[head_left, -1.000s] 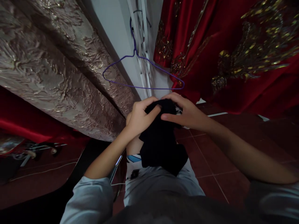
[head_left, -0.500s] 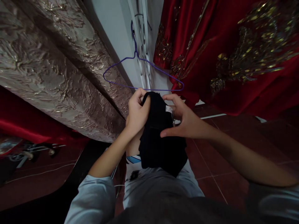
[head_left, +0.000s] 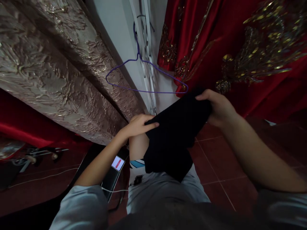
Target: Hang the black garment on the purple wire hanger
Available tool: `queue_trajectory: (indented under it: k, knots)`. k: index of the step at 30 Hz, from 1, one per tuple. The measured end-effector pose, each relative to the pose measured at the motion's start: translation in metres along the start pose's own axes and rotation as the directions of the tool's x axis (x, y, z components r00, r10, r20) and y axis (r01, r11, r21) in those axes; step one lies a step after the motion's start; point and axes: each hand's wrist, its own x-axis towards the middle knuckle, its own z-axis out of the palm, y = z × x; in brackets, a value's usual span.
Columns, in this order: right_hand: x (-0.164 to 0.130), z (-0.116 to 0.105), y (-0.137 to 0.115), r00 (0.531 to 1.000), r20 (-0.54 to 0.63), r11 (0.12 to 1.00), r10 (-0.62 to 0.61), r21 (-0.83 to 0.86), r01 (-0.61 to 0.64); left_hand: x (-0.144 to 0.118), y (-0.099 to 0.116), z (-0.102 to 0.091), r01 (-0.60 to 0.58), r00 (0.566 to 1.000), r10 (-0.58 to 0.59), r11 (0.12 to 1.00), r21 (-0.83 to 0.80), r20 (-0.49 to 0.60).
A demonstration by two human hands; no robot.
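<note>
Black garment [head_left: 176, 134], purple hanger [head_left: 144, 75], gold-embroidered red fabric [head_left: 240, 48], embossed beige curtain [head_left: 48, 64].

Single head-mounted view, looking forward and steeply down past the wearer's own chest and knee to the red tiled floor [head_left: 216, 166]. It sat close above the left hand [head_left: 137, 126] and right hand [head_left: 219, 107]; hanging fabrics filled the upper frame.
</note>
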Motion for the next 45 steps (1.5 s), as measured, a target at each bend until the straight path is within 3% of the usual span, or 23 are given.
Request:
queue_trajectory:
  k: [2,4,5,7,9,10,11,13,16,18,20,23,25,29,33,36,39,43,45]
  knots:
    - [-0.005,-0.012,-0.016,0.992,0.121,0.988,-0.045,-0.142,0.062,-0.011,-0.01,-0.004,-0.046,0.995,0.025,0.974,0.222,0.099]
    - [-0.009,-0.021,-0.028,0.943,0.232,0.872,-0.24,-0.375,0.314,-0.021,-0.018,-0.012,-0.031,0.989,-0.032,0.907,0.419,0.142]
    - [-0.009,-0.022,-0.031,0.886,0.271,0.749,-0.376,-0.474,0.463,-0.026,-0.021,-0.017,0.002,0.987,-0.082,0.869,0.494,0.14]
    - [-0.002,-0.02,-0.033,0.722,0.299,0.487,-0.624,-0.573,0.659,-0.036,-0.024,-0.028,0.083,0.979,-0.176,0.809,0.582,0.105]
    - [0.016,-0.008,-0.026,0.605,0.244,0.394,-0.758,-0.567,0.723,-0.045,-0.024,-0.038,0.157,0.977,-0.212,0.798,0.582,0.026]
    - [0.028,0.001,-0.02,0.59,0.191,0.416,-0.784,-0.543,0.729,-0.05,-0.022,-0.042,0.191,0.977,-0.212,0.812,0.552,-0.027]
    - [0.042,0.011,-0.012,0.606,0.13,0.468,-0.785,-0.516,0.718,-0.054,-0.019,-0.044,0.224,0.974,-0.21,0.831,0.509,-0.087]
    - [0.07,0.035,0.008,0.686,0.034,0.598,-0.727,-0.462,0.655,-0.062,-0.013,-0.047,0.278,0.956,-0.207,0.868,0.411,-0.21]
    - [0.103,0.069,0.043,0.83,0.05,0.765,-0.556,-0.359,0.534,-0.075,-0.009,-0.047,0.343,0.918,-0.226,0.863,0.371,-0.324]
    - [0.115,0.085,0.065,0.891,0.104,0.841,-0.443,-0.298,0.452,-0.085,-0.012,-0.048,0.389,0.91,-0.263,0.806,0.446,-0.32]
    - [0.12,0.092,0.08,0.917,0.114,0.875,-0.383,-0.272,0.4,-0.097,-0.02,-0.048,0.439,0.897,-0.381,0.698,0.565,-0.225]
    - [0.116,0.085,0.087,0.913,0.118,0.858,-0.39,-0.313,0.407,-0.112,-0.039,-0.049,0.487,0.779,-0.625,0.554,0.675,-0.05]
    - [0.108,0.075,0.081,0.905,0.118,0.824,-0.41,-0.379,0.422,-0.118,-0.051,-0.053,0.532,0.746,-0.663,0.532,0.658,-0.067]
    - [0.088,0.053,0.059,0.89,0.011,0.76,-0.455,-0.516,0.395,-0.111,-0.056,-0.071,0.571,0.821,-0.437,0.627,0.53,-0.368]
    - [0.075,0.039,0.043,0.874,-0.05,0.74,-0.483,-0.557,0.377,-0.085,-0.04,-0.092,0.471,0.781,-0.169,0.792,0.39,-0.601]
    - [0.072,0.037,0.046,0.91,-0.005,0.791,-0.415,-0.497,0.358,-0.055,-0.026,-0.097,0.309,0.786,-0.079,0.91,0.278,-0.614]
    - [0.068,0.044,0.056,0.928,0.051,0.835,-0.37,-0.421,0.356,-0.022,-0.018,-0.096,0.179,0.8,0.016,0.948,0.263,-0.6]
    - [0.056,0.048,0.057,0.892,0.099,0.803,-0.441,-0.401,0.441,0.009,-0.02,-0.099,0.125,0.77,0.119,0.935,0.333,-0.626]
    - [0.049,0.041,0.048,0.849,0.052,0.754,-0.526,-0.433,0.494,0.016,-0.025,-0.104,0.12,0.776,0.154,0.916,0.382,-0.611]
